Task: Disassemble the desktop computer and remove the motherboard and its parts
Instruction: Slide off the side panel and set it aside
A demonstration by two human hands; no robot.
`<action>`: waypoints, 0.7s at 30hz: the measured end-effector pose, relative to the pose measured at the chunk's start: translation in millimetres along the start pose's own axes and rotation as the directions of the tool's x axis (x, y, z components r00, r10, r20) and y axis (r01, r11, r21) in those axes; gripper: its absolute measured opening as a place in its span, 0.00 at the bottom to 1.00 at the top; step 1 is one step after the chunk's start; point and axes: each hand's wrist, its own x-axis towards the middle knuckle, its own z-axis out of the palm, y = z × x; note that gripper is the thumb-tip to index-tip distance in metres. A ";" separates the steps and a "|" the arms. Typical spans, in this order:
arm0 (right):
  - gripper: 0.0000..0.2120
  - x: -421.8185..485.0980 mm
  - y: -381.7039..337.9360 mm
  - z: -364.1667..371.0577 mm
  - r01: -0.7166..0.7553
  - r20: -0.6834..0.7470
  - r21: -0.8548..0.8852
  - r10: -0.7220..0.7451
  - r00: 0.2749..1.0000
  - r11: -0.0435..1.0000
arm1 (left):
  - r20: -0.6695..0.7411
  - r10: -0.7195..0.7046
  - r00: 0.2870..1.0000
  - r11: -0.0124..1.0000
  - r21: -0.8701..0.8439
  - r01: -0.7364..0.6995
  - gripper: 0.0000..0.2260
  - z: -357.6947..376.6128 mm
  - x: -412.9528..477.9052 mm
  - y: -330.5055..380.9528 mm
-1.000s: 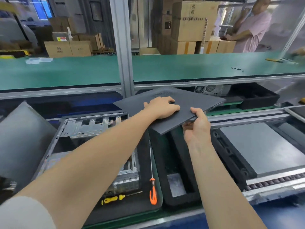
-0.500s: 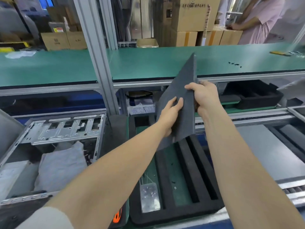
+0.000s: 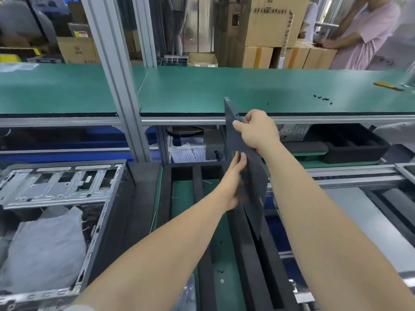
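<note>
**Side panel (image 3: 251,176) held upright over foam tray (image 3: 203,254)**

At left, the computer case (image 3: 56,187) lies open with a grey bag (image 3: 45,248) inside. The tray's green-floored slots hold small screws (image 3: 221,270). The right hand (image 3: 258,131) curls its fingers round the panel's upper edge. The left hand (image 3: 233,182) lays its fingers together on the lower face; its grip is blurred.

The side panel (image 3: 249,176) is dark grey with a matt, finely grained coat. Left of it, the computer case (image 3: 56,187) is bare silver sheet metal, stamped and dully shiny; the crumpled pale grey bag (image 3: 45,248) inside looks like soft matt plastic film. Below the panel, the tray (image 3: 258,283) is black foam, matt and slightly porous. Behind the panel, the desk (image 3: 202,90) carries a smooth green mat with a faint sheen, between brushed aluminium posts (image 3: 112,86). Beyond it stand brown matt cardboard boxes (image 3: 265,23).
</note>
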 end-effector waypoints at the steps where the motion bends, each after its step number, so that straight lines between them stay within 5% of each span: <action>1: 0.12 1.7 3.2 3.3 0.001 0.001 -0.012 -0.001 1.000 1.000 | 0.003 -0.011 1.000 1.000 0.000 0.011 0.36 -0.3 2.9 -3.4; 21: 0.10 -14.6 48.0 73.7 -0.018 -0.124 -0.126 0.002 0.992 0.992 | -0.091 0.024 0.996 0.999 0.032 -0.021 0.18 -19.4 30.0 -52.5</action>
